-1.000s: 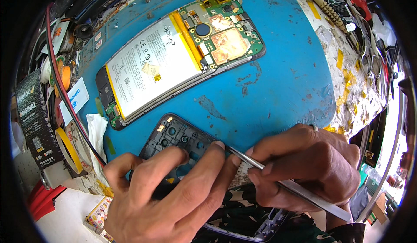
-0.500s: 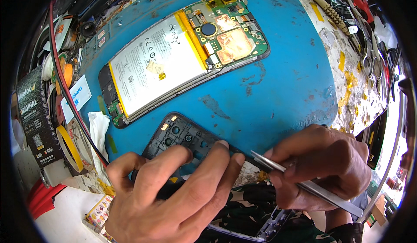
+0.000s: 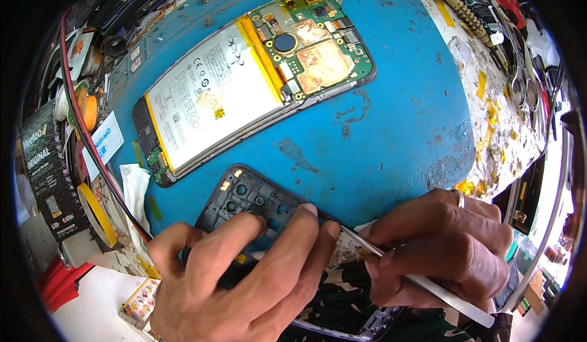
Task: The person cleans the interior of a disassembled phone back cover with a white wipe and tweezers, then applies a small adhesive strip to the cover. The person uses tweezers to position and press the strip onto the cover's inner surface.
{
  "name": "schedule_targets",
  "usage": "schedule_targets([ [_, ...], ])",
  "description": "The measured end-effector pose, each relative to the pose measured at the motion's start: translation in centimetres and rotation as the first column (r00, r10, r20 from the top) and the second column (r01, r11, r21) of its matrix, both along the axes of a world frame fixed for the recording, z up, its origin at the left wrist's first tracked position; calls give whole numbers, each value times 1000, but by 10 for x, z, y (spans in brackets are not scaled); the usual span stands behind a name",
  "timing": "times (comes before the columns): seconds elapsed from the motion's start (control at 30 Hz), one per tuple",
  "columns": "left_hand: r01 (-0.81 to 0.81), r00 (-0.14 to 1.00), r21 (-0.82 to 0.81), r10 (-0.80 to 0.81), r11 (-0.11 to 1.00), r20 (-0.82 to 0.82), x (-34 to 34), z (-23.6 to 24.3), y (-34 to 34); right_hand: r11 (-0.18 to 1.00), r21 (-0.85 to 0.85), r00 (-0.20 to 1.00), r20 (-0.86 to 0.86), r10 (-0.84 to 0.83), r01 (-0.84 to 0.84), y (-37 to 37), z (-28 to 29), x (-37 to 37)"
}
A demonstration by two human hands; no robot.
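My left hand [image 3: 244,275] is closed on a dark plastic phone frame [image 3: 235,189] with round camera openings. Its fingers lie across the frame, which tilts over the near edge of the mat. In my right hand [image 3: 446,238], wearing a ring, are slim metal tweezers [image 3: 443,294]. Their tip is at the frame's right edge, close to my left fingertips; whether it touches I cannot tell. Beyond both hands lies an opened phone [image 3: 361,76], its white battery [image 3: 202,116] and green circuit board [image 3: 361,67] exposed. My fingers hide much of the frame's middle.
Under the phone is a stained blue mat [image 3: 403,128]. At the left stand a black box [image 3: 52,177], a yellow tape roll [image 3: 96,213], white tissue [image 3: 133,189] and a red cable [image 3: 79,106]. Scissors [image 3: 524,88] and other tools crowd the right side.
The tweezers and my right hand have shifted slightly left and down, bringing the tip to the frame's edge. My left hand keeps its grip. The view has shifted slightly.
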State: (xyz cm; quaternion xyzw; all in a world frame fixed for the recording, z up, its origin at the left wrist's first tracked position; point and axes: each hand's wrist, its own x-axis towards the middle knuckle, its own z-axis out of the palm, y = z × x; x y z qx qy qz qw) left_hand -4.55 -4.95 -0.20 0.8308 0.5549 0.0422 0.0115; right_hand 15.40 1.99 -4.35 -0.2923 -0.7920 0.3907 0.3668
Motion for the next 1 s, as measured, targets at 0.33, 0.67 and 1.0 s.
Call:
schedule_targets([
  [0.33, 11, 1000, 10, -11, 1000, -3, -1, -2, -1, 995, 93, 998, 43, -45, 41, -2, -1, -1],
  [0.67, -42, 997, 47, 45, 998, -57, 6, -3, -3, 998, 56, 980, 196, -46, 35, -6, 11, -2],
  [1.0, -40, 998, 1, 40, 999, -57, 3, 1, -3, 999, -42, 999, -34, 2, -4, -4, 3, 9],
])
